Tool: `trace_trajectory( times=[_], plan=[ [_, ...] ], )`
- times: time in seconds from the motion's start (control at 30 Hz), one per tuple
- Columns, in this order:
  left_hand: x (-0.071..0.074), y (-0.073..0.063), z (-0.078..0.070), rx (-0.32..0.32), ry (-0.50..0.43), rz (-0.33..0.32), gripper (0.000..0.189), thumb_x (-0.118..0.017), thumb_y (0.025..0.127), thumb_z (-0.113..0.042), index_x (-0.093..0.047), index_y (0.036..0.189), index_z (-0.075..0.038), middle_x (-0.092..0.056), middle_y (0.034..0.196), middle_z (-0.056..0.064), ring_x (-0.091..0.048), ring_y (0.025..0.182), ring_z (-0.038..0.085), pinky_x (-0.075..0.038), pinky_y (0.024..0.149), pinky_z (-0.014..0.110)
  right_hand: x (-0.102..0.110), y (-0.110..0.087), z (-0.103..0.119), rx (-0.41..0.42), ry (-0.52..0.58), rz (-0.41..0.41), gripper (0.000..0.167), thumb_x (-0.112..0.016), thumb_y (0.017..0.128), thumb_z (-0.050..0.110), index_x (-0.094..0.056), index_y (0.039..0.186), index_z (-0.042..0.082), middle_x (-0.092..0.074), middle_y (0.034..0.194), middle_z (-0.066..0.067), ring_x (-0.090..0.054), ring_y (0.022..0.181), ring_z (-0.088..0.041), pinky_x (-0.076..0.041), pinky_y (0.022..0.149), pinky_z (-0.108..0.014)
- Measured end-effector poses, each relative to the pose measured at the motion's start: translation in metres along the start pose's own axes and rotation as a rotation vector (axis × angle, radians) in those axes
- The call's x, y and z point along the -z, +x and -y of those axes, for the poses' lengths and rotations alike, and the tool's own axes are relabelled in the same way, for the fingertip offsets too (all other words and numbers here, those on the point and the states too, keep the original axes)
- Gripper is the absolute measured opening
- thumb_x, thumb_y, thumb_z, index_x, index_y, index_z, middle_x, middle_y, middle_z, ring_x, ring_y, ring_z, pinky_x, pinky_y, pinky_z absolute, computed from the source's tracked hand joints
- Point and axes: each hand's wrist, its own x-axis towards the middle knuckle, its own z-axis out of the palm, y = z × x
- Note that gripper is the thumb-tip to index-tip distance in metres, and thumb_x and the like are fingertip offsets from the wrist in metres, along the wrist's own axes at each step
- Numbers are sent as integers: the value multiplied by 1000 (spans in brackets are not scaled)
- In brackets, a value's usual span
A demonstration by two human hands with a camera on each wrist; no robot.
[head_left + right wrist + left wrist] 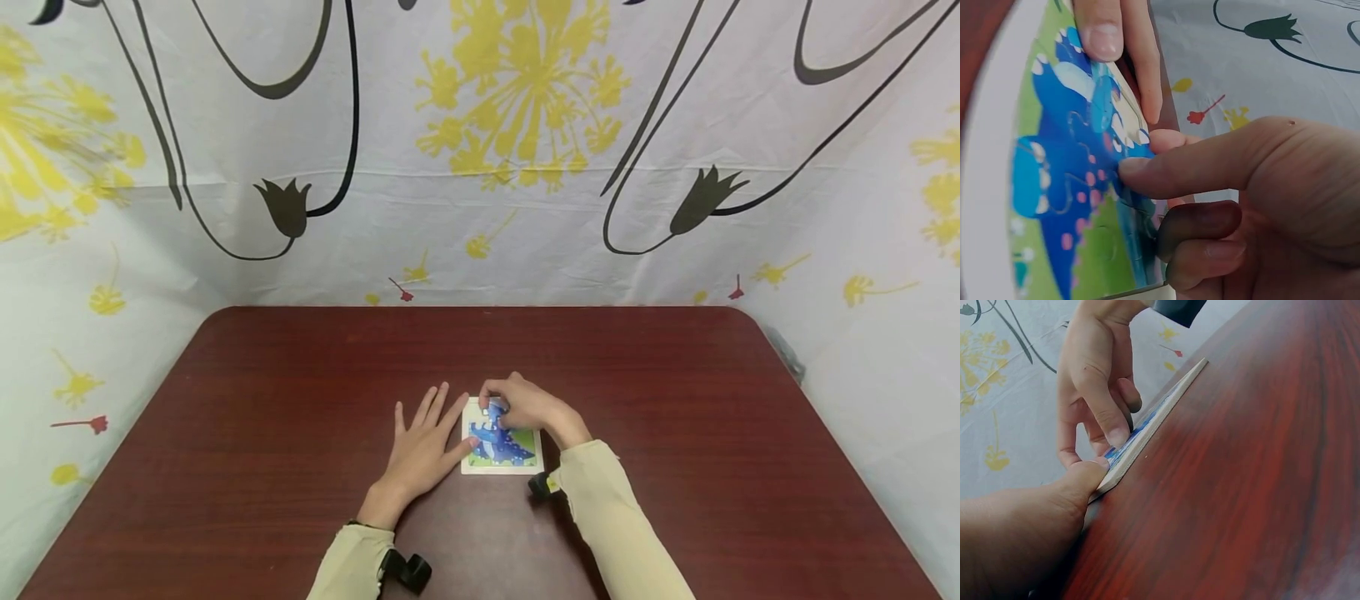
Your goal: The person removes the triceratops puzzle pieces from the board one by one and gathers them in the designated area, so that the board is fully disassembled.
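Observation:
A square jigsaw puzzle point(501, 450) with a blue dinosaur on green lies flat in a pale frame on the table. My left hand point(420, 457) is spread palm down at its left side, its thumb on the frame's left edge and its index fingertip by the upper left corner. Over the puzzle's upper part, my right hand point(534, 408) pinches a blue puzzle piece point(1139, 150) between thumb and fingers. Bare pale backing point(1127, 112) shows beside that piece in the right wrist view. From the left wrist, the puzzle's thin edge point(1154, 434) appears side-on.
The dark red wooden table point(300, 375) extends around both hands. A white cloth point(525, 242) with yellow and dark flower prints hangs behind it and at both sides. Black wrist cameras point(407, 573) sit on both sleeves.

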Motion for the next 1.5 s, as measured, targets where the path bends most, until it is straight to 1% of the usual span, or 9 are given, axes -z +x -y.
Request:
trace_trajectory(
  times=[0.13,0.3,0.4,0.5,0.67,0.93,1.23,1.37,1.5],
  plan=[
    [0,0,0,3,0,-1,69,-43,90,-60,-29,148,-24,-19,153,8,-12,140,25,-1,102,65,-5,-5,-2,40,-13,-69,27,-66,80,-4,-63,95,18,-48,92,-7,-46,77,-19,-42,66,-33],
    [0,0,0,8,5,-4,69,-43,90,-60,-29,148,-24,-19,153,8,-12,140,24,-1,102,65,-12,-12,-9,90,-17,-193,29,-69,80,1,-63,106,13,-51,95,-3,-48,76,-15,-44,70,-34],
    [-1,1,0,7,9,-6,70,-42,90,-61,-29,148,-24,-19,153,8,-12,140,24,-1,102,64,-15,-15,-12,92,-5,-262,30,-72,78,3,-62,105,10,-53,96,-1,-49,76,-14,-45,71,-33],
    [-1,1,0,9,7,-3,70,-42,90,-61,-29,148,-25,-18,153,8,-12,140,24,-1,103,64,-18,-17,-14,93,7,-303,29,-74,77,3,-63,103,8,-53,94,-1,-50,75,-13,-45,69,-31],
    [-2,0,0,11,7,5,69,-42,90,-61,-29,148,-25,-18,153,8,-12,140,24,-1,103,64,-20,-19,-16,104,1,-332,28,-75,76,4,-66,102,10,-53,93,0,-51,75,-13,-45,68,-31],
    [0,-1,-1,0,0,-10,69,-44,90,-59,-31,147,-23,-20,153,9,-13,140,26,-2,102,65,-18,-22,-20,165,-126,-363,30,-73,79,4,-71,107,13,-59,94,3,-54,74,-10,-45,65,-29],
    [-3,-2,0,9,-6,-2,69,-41,90,-61,-28,148,-25,-18,153,8,-11,140,24,0,103,64,-18,-25,-18,148,-140,-332,36,-72,79,3,-71,111,17,-54,101,4,-54,70,-10,-45,63,-26],
    [-3,-2,0,5,-1,-7,69,-43,90,-60,-29,148,-24,-19,153,9,-12,140,25,-1,102,64,-17,-25,-17,145,-143,-327,36,-73,78,3,-71,112,16,-54,97,5,-52,70,-10,-44,62,-25],
    [-1,-1,-1,-5,5,-23,69,-45,90,-58,-31,147,-22,-21,152,10,-14,140,27,-3,102,65,-17,-23,-15,170,-157,-348,31,-73,78,5,-71,108,13,-59,94,5,-54,73,-11,-46,65,-28]
  ],
)
